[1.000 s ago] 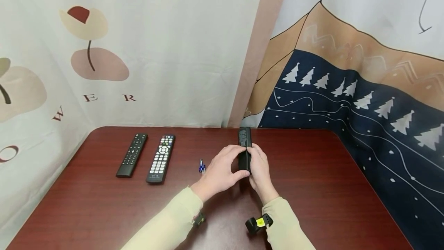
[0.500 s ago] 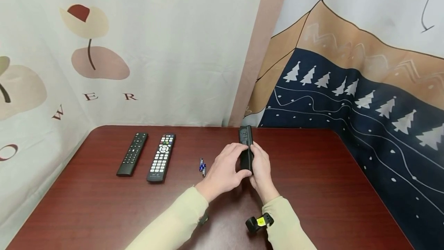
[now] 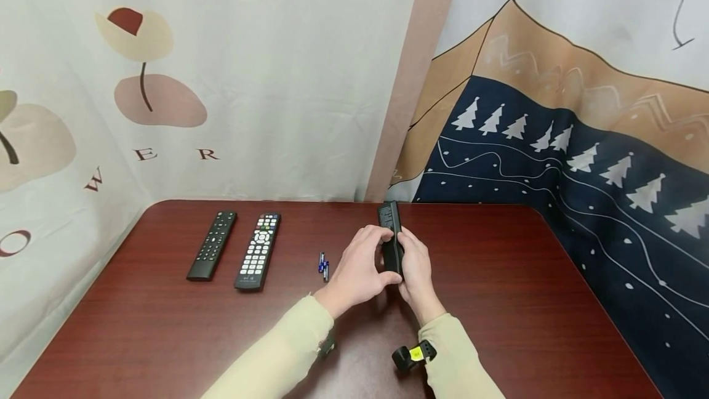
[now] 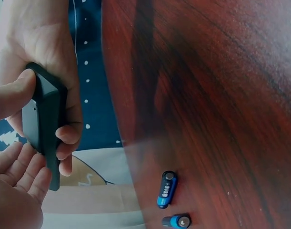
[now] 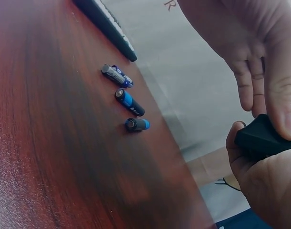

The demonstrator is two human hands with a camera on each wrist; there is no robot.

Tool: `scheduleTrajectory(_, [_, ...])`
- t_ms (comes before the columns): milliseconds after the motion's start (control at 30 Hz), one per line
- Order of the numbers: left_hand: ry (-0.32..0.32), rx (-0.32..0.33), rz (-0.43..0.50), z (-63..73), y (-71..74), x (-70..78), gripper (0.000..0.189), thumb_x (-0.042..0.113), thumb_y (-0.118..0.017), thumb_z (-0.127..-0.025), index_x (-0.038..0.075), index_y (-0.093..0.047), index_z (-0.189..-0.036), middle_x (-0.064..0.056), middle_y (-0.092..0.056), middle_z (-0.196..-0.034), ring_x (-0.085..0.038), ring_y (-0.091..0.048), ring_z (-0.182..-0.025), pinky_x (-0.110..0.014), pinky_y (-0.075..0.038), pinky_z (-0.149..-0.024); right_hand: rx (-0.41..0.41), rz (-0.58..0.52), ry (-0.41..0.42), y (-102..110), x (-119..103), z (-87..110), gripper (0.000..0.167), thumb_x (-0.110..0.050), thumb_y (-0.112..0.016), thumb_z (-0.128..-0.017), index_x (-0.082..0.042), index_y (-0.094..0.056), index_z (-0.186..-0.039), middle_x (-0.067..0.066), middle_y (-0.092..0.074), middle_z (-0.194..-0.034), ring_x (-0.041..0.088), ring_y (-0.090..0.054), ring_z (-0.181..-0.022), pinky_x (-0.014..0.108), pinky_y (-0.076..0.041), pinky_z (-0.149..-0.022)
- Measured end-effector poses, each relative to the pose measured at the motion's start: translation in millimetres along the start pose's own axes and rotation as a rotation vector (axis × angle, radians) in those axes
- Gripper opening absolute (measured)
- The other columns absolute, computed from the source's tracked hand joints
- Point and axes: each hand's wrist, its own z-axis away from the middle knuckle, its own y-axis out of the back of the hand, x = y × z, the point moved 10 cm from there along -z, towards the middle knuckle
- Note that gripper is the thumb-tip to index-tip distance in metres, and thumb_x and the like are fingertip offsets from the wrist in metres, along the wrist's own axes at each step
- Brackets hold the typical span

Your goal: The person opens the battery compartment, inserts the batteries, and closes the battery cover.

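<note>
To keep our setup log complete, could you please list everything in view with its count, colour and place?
Held remote control: 1, black, between both hands
White-buttoned remote control: 1, black, table's left half
Small-buttoned remote control: 1, black, left of the white-buttoned one
Black-and-blue batteries: 2, on the table
Silver-and-blue batteries: apparently 2, overlapping, beside those
Table: 1, red-brown, beneath
Printed hangings: count unclear, mainly white, tan, navy, around the table
Wrist devices: 2, mostly black, at the cuffs
Sleeves: 2, pale yellow-green, on the forearms
Left grip: 1, bare, on the held remote
Right grip: 1, bare, likewise
</note>
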Motion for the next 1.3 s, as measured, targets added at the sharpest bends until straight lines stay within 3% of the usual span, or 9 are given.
scheduleTrajectory(667, [0.004,0.031,0.050,8.0,10.6,-4.6,0.073,0.016,-0.096,-0.072,0.008,-0.060,-0.135,-0.002,-0.060,-0.129,-0.018,-0.060,-0.120,-0.038,-0.051,-0.103,0.016,0.042,0.005,-1.9,5.4,4.6,0.044,-0.018,-0.036,-0.110,0.003,-0.054,-0.143,0.010,-0.065,-0.107,0.019,-0.061,-0.078,0.030,-0.055,-0.065])
scheduleTrajectory(967, [-0.084,0.097,0.112,7.9,26.2,0.0,0.044,-0.002,-0.083,-0.084,0.003,-0.070,-0.125,-0.005,-0.063,-0.116,-0.020,-0.066,-0.104,-0.034,-0.057,-0.091,0.041,0.086,-0.003,0.4,5.2,4.5,0.046,-0.019,-0.035,-0.110,0.000,-0.051,-0.148,0.022,-0.063,-0.130,0.014,-0.064,-0.099,0.025,-0.056,-0.076])
scheduleTrajectory(1133, [-0.098,0.150,0.138,8.6,34.8,-1.6,0.031,-0.010,-0.078,-0.085,0.003,-0.075,-0.113,-0.005,-0.064,-0.106,-0.023,-0.069,-0.092,-0.036,-0.059,-0.081,0.045,0.092,-0.022,1.4,6.7,4.4,0.046,-0.020,-0.036,-0.110,-0.002,-0.051,-0.150,0.021,-0.064,-0.129,0.011,-0.066,-0.096,0.024,-0.055,-0.075])
scheduleTrajectory(1300, [-0.084,0.159,0.156,8.6,38.5,-5.4,0.025,-0.009,-0.078,-0.085,0.006,-0.078,-0.105,-0.002,-0.064,-0.103,-0.022,-0.068,-0.088,-0.036,-0.059,-0.076,0.036,0.086,-0.026,1.2,8.4,4.0,0.046,-0.021,-0.036,-0.110,-0.001,-0.051,-0.149,0.017,-0.067,-0.125,0.010,-0.067,-0.095,0.024,-0.056,-0.074])
